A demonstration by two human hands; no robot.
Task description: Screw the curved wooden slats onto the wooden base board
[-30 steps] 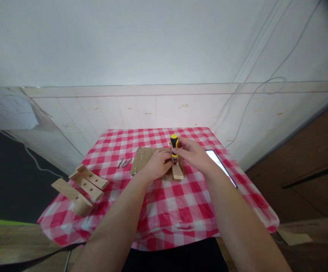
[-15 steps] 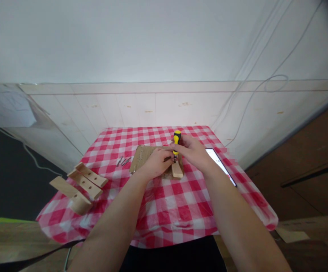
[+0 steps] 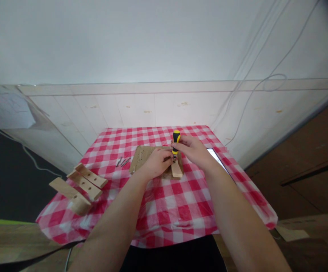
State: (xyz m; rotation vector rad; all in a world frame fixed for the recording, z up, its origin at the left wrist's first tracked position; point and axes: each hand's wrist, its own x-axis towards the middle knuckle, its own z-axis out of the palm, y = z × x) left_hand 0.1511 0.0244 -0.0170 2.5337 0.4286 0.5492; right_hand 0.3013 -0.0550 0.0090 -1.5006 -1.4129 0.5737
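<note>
A yellow-and-black screwdriver (image 3: 176, 136) stands nearly upright, its tip down at a small pale wooden block (image 3: 177, 172). My right hand (image 3: 192, 150) is closed on the screwdriver's handle from the right, thumb and fingers around it. Low beside the tip, my left hand (image 3: 158, 162) grips the block's far left side with bent fingers; the fingertips are partly hidden. Under the block and my left hand lies a worn brown board (image 3: 138, 156) with small holes in it. Whatever the tip meets is too small to make out.
Several screws (image 3: 123, 162) lie left of the board. Drilled wooden pieces (image 3: 86, 183) sit at the table's left edge. A phone (image 3: 217, 158) lies at right, partly behind my forearm. A red-and-white checked cloth (image 3: 175, 211) covers the table, which stands against a wall (image 3: 141, 109).
The screwdriver's handle has turned, showing more black towards me. My right hand's fingers have shifted around it. My left hand and the block stay in place.
</note>
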